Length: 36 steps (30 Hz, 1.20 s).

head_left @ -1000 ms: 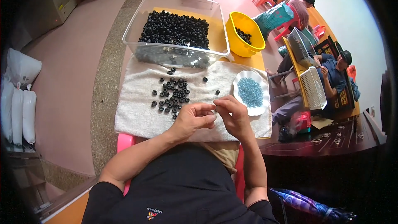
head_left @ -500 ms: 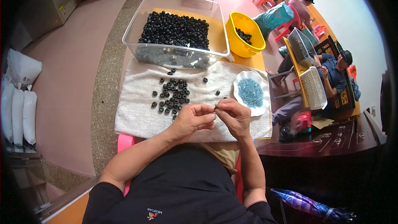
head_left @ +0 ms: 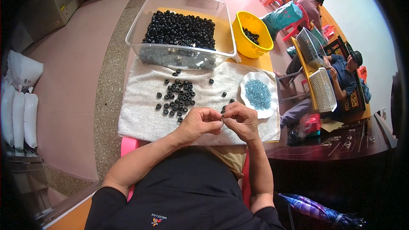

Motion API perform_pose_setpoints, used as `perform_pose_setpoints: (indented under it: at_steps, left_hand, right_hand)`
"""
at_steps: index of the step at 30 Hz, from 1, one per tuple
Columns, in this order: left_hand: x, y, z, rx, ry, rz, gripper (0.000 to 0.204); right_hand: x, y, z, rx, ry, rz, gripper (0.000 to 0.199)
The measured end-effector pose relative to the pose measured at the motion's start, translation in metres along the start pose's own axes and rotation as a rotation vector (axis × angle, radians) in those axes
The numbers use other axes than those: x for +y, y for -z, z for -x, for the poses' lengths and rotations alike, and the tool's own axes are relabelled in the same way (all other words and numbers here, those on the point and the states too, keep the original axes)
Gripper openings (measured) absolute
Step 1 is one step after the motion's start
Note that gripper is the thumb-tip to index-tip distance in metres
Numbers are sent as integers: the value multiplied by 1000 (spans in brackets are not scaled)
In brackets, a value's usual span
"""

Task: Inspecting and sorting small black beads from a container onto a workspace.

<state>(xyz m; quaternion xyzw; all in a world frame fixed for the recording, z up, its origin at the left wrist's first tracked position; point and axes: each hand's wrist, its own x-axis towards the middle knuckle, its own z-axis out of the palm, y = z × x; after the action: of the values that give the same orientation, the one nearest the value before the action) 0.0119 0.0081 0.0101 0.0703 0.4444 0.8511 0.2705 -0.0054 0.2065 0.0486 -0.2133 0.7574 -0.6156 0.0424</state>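
My left hand [head_left: 199,122] and my right hand [head_left: 240,120] meet fingertip to fingertip over the near edge of a white towel [head_left: 140,115]. Between the fingertips sits a small black ring [head_left: 222,110], pinched from both sides. A loose cluster of small black rings [head_left: 178,98] lies on the towel just beyond my left hand. To the right, a white scalloped dish [head_left: 246,98] holds small blue pieces [head_left: 257,94].
A clear plastic bin [head_left: 140,25] full of black rings stands behind the towel. A yellow bowl [head_left: 243,42] with a few black rings is to its right. Two other people [head_left: 341,70] sit at the far right beside white baskets. White sacks [head_left: 19,102] lie at left.
Both hands stay together at the towel's near edge with only small finger movements; nothing else has moved.
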Motion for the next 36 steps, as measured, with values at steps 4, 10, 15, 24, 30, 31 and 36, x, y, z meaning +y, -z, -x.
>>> perform_pose_setpoints:
  at_steps: [4, 10, 15, 24, 30, 31, 36]
  left_hand:
    - [-4, 3, -2, -38, -6, -18, 21]
    - [1, 2, -2, -45, -34, -32, 16]
    - [3, 0, -1, -18, -30, -29, 13]
    - [0, 2, 0, -25, -32, -63, 12]
    - [-3, 3, -1, -27, -49, -80, 13]
    - [-4, 3, -2, -28, -48, -80, 13]
    - [-4, 4, -3, -1, -37, -66, 13]
  right_hand:
    - [2, 5, 1, -30, -147, -55, 8]
    - [8, 15, 5, -146, -269, -224, 10]
    - [8, 17, 7, -169, -329, -230, 10]
    - [6, 16, 13, -190, -294, -156, 10]
    - [1, 8, 20, -132, -121, 49, 12]
    - [2, 6, 20, -102, -93, 64, 13]
    - [6, -3, 22, -28, -13, 122, 14]
